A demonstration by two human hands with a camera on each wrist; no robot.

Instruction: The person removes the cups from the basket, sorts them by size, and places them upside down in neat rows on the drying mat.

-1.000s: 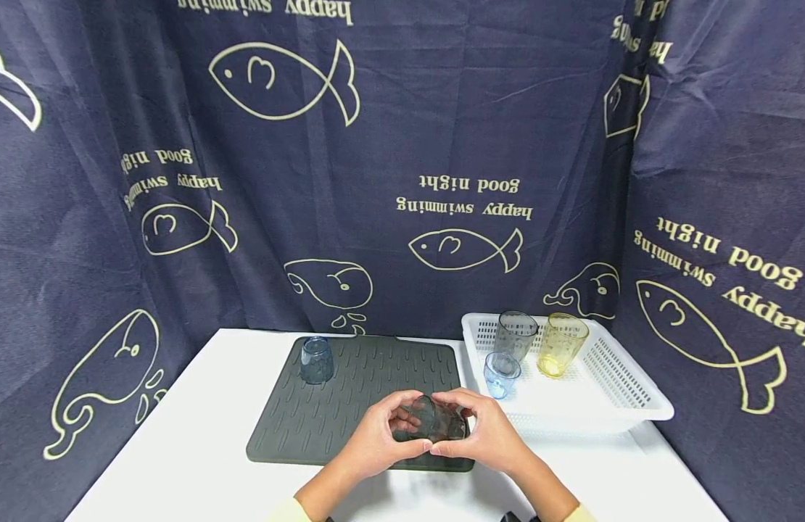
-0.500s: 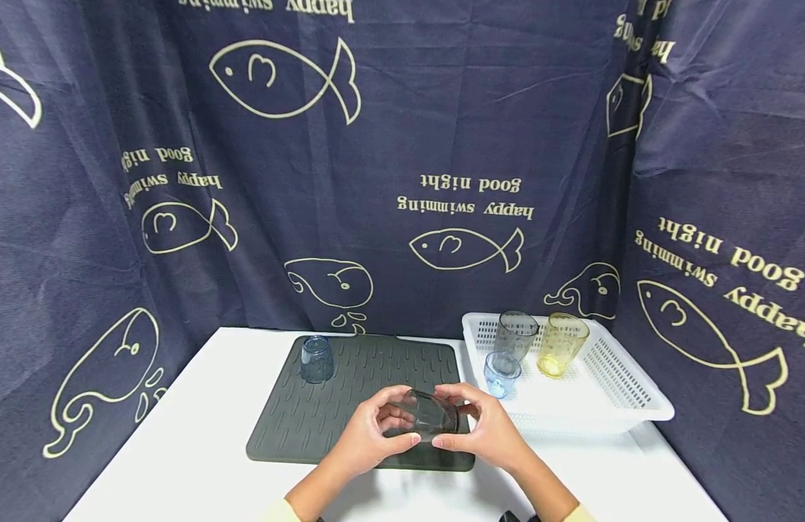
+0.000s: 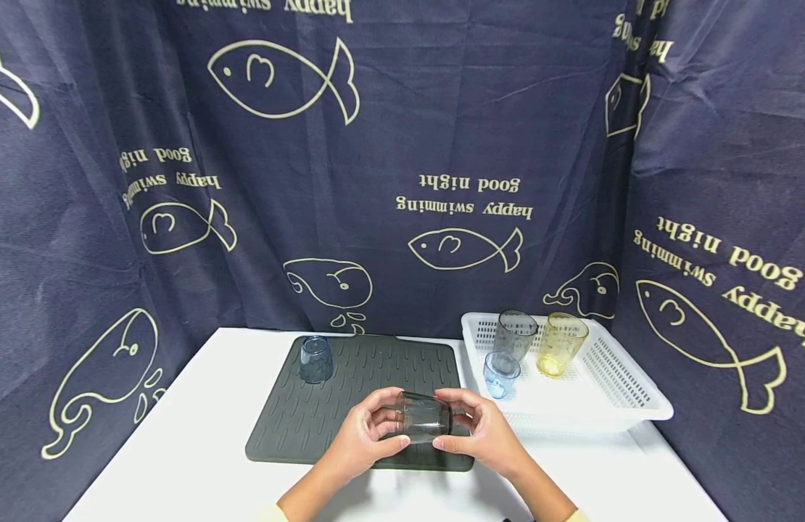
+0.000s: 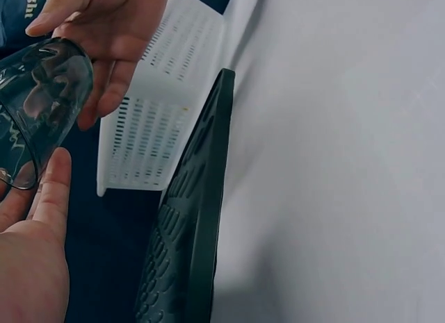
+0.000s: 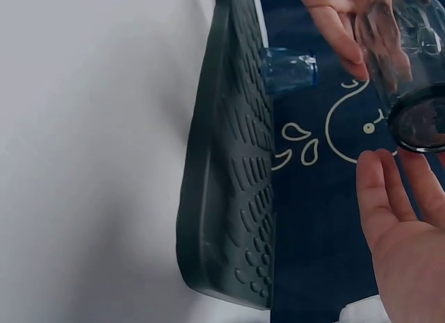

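A clear dark-grey glass (image 3: pixel 426 419) lies on its side in the air, over the front part of a dark ribbed drying mat (image 3: pixel 350 420). My left hand (image 3: pixel 358 441) holds it at the rim end, thumb in front and fingers behind. At the thick base end my right hand (image 3: pixel 490 438) grips it the same way. The left wrist view shows the glass (image 4: pixel 52 94) tilted, its open mouth toward the left hand (image 4: pixel 31 267). In the right wrist view, the dark round base (image 5: pixel 421 121) faces the right hand (image 5: pixel 410 233). Some fingertips are hidden behind the glass.
A blue glass (image 3: pixel 316 360) stands upside down at the mat's back left. Right of the mat, a white perforated basket (image 3: pixel 627 391) holds a grey tumbler (image 3: pixel 515 337), a yellow tumbler (image 3: pixel 562 346) and a small light-blue glass (image 3: pixel 501 375). A dark fish-printed curtain (image 3: pixel 376 181) surrounds the white table (image 3: pixel 193 406).
The glass has turned in my hands until it lies nearly level, base to the right. My left hand has shifted slightly left and the thumbs have moved apart.
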